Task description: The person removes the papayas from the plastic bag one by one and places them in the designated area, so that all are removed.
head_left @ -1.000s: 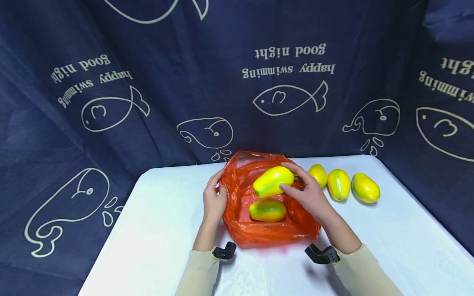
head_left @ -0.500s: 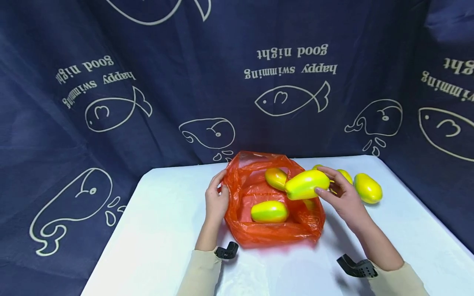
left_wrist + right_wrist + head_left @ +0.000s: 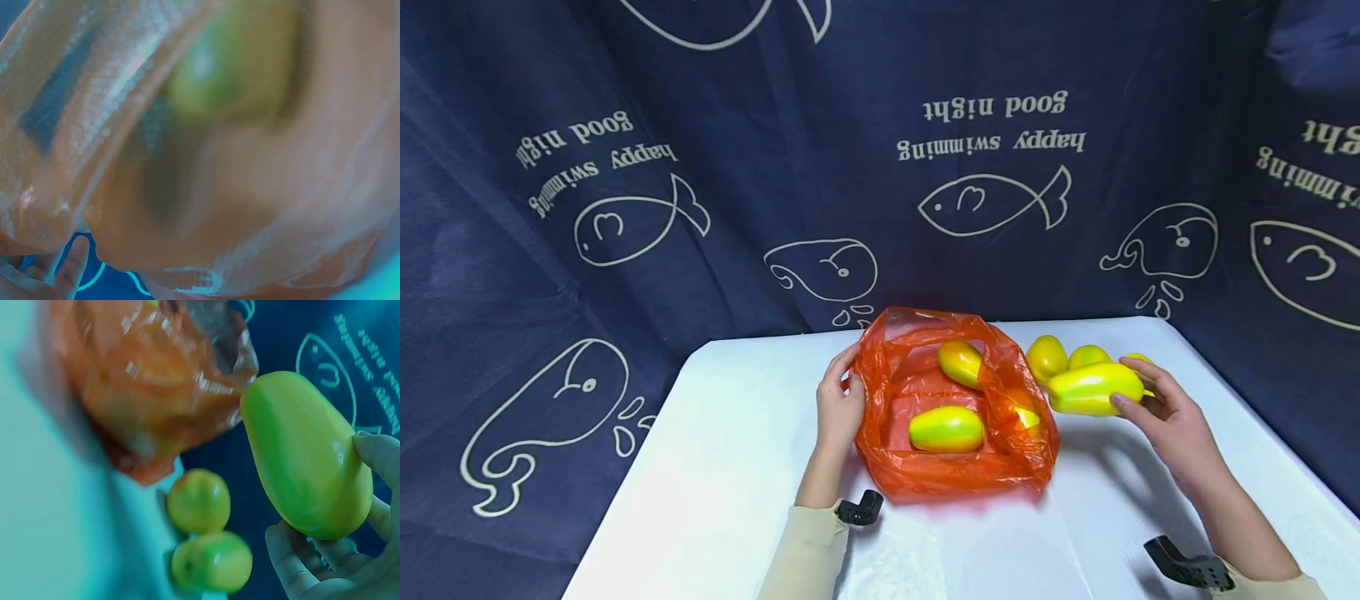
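A red plastic bag lies with its mouth wide toward me. Inside, one yellow-green papaya is at the front and another papaya at the back; a third shows partly behind the film at the bag's right side. My left hand grips the bag's left edge, its fingers partly hidden behind the film. To the right of the bag, my right hand holds a papaya by its right end, thumb in front and fingers behind. The right wrist view shows this papaya raised between thumb and fingers.
Behind the held papaya, more papayas lie in a row on the white table: one papaya beside the bag, another papaya, and one mostly covered by the hand. A dark blue curtain hangs beyond the table's far edge.
My right hand has carried the papaya rightward, from over the bag's mouth to outside the bag near the row. The left hand has stayed at the bag's edge.
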### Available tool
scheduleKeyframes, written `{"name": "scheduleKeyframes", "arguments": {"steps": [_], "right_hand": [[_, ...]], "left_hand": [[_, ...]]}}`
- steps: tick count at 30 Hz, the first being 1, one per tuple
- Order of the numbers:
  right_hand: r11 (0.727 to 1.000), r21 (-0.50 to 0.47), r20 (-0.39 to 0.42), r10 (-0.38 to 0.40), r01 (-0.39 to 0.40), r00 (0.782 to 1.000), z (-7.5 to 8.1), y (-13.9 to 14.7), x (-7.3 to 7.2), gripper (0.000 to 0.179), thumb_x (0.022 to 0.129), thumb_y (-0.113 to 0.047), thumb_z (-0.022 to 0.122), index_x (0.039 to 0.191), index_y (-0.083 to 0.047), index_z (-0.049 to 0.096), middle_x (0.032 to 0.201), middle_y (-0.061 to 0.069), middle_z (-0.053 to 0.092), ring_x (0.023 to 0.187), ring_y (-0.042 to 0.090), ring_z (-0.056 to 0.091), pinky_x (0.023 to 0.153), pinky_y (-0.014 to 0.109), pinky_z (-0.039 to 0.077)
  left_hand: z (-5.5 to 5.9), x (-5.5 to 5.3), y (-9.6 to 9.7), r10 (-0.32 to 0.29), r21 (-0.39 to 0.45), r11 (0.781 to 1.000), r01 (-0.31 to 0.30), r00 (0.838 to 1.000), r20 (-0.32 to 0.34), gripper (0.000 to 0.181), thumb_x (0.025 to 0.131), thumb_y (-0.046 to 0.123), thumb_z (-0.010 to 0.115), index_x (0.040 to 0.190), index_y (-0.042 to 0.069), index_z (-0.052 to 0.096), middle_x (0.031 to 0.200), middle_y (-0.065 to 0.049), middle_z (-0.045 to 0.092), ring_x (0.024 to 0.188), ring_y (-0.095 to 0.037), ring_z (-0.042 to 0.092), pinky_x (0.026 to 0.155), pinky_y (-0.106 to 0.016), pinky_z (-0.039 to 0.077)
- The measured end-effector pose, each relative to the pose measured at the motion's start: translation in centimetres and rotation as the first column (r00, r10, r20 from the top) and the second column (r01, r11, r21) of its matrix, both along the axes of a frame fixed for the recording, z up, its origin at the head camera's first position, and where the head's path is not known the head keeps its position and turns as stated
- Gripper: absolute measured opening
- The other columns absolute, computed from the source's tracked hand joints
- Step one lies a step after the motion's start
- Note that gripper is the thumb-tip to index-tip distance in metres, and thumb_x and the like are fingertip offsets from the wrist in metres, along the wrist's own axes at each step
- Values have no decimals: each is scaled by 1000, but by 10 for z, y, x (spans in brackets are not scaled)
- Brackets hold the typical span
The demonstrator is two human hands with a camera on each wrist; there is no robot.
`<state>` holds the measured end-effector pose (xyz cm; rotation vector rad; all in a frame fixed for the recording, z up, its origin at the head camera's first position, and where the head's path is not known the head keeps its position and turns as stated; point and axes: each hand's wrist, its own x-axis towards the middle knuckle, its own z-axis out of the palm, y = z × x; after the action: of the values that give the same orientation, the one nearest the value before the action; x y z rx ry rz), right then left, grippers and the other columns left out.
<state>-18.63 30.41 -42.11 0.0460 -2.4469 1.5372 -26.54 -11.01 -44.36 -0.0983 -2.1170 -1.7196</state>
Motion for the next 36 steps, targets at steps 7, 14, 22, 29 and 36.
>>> {"name": "scheduleKeyframes", "arguments": {"steps": [7, 14, 22, 29, 36], "right_hand": [[996, 62, 65, -75, 71, 995, -25, 23, 4, 59, 97, -26, 64, 151, -19, 41, 111, -32, 44, 88, -14, 53, 72, 5, 49], [998, 22, 126, -58, 56, 990, -41, 35, 5, 57, 99, -28, 61, 151, -21, 40, 111, -29, 42, 86, -11, 55, 73, 10, 54], [994, 49, 188, -103, 95, 977, -56, 40, 4, 67, 99, -36, 61, 154, -11, 33, 133, 10, 46, 84, -19, 49, 71, 13, 56], [983, 133, 280, -163, 130, 946, -63, 43, 1, 79, 99, -45, 56, 156, -1, 24, 150, 37, 31, 110, 30, 58, 65, 8, 51], [975, 170, 291, -187, 142, 938, -66, 44, 0, 79, 100, -48, 54, 156, -1, 23, 149, 36, 33, 116, 40, 51, 63, 4, 45]], "left_hand": [[0, 0, 1, 0, -3, 1000, 0, 1000, 7, 45, 95, -2, 49, 136, 13, 62, 142, -4, 59, 132, -26, 54, 107, -49, 49], [0, 1, 2, -10, -11, 1000, 10, 1000, 22, 45, 96, -1, 50, 136, 15, 62, 143, -3, 58, 133, -26, 53, 108, -49, 48], [-2, 1, 3, -10, -8, 1000, 10, 999, 30, 45, 96, -1, 50, 137, 14, 62, 143, -3, 57, 134, -26, 52, 108, -50, 47], [-2, 0, 3, -13, -10, 1000, 13, 1000, 27, 45, 96, -1, 49, 137, 13, 61, 144, -3, 57, 134, -26, 52, 108, -50, 47], [-2, 1, 3, -11, -7, 1000, 11, 1000, 28, 45, 96, -1, 50, 137, 14, 62, 143, -3, 58, 134, -26, 53, 108, -50, 48]]}}
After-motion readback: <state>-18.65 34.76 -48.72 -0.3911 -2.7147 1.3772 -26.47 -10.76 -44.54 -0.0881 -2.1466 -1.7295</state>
